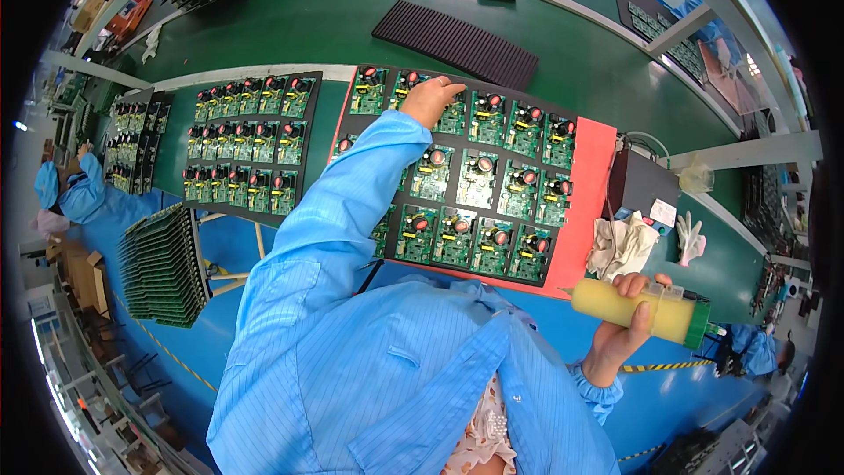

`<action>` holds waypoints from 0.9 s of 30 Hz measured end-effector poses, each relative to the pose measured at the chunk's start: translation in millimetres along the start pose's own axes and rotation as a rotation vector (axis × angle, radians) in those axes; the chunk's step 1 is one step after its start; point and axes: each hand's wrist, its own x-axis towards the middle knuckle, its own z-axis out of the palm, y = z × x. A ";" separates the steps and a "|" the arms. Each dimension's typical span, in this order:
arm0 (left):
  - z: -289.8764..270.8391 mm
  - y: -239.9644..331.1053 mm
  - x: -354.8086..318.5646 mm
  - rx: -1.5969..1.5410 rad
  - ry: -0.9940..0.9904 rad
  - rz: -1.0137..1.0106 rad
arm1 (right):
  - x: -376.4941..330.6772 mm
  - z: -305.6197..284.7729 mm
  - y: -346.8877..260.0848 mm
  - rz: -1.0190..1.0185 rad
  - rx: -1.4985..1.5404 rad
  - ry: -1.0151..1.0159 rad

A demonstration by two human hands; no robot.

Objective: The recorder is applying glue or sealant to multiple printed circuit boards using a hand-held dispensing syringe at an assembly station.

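My left hand [429,102] reaches over the far row of green circuit boards [477,178], which lie in rows on a black tray [450,151]. Its fingers are bent at two of those boards and look closed; what is between them, if anything, is hidden. The boards carry round red-topped parts, yellow parts and black parts. My left sleeve covers several boards at the tray's left. In my right hand [626,327] is a glue syringe [635,308] with a yellow filling, a green end cap and a thin tip pointing left. It is held off the tray's near right corner.
Under the tray lies a red mat [592,178]. A second tray of boards [249,142] stands left. Beyond is a ribbed black rack [455,39]. Crumpled gloves [621,244], a white glove [690,238] and a dark box [644,179] are at right. Other people work far left and lower right.
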 end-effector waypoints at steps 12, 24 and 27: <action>-6.1 66.2 24.3 -0.062 0.205 0.154 | 0.3 -15.6 -3.6 -0.017 0.008 0.047; 23.1 88.9 52.7 -0.127 0.031 0.233 | 2.4 -22.5 -5.8 -0.013 -0.025 0.114; 27.3 117.3 54.1 -0.225 0.020 0.200 | 2.3 -25.6 -7.4 -0.008 -0.041 0.139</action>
